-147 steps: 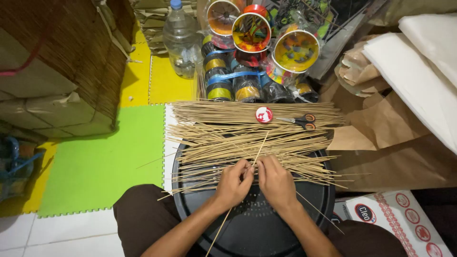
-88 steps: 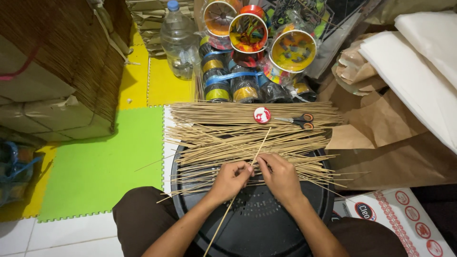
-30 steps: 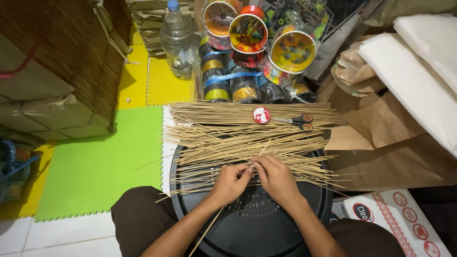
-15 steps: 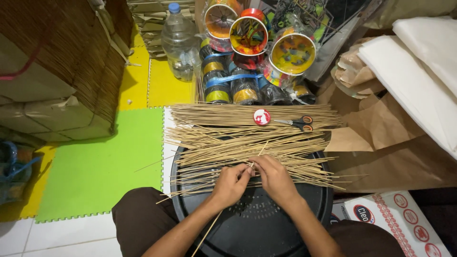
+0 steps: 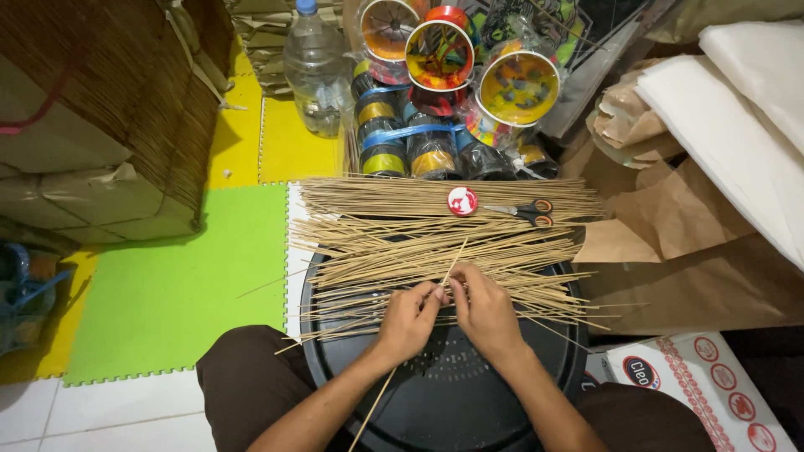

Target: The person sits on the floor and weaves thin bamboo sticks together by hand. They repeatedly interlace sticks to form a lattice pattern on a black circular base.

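On a cluttered floor, over a black tray [image 5: 502, 393], both hands' fingers, left hand [image 5: 408, 320] and right hand [image 5: 485, 311], pinch one stick [image 5: 453, 261] atop the pile [image 5: 435, 243]; bent too hard, it could snap.

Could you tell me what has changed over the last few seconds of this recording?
Very little. Both hands, left hand and right hand, keep pinching the same thin stick; its lower end has swung slightly. The stick pile, scissors and round badge stayed put.
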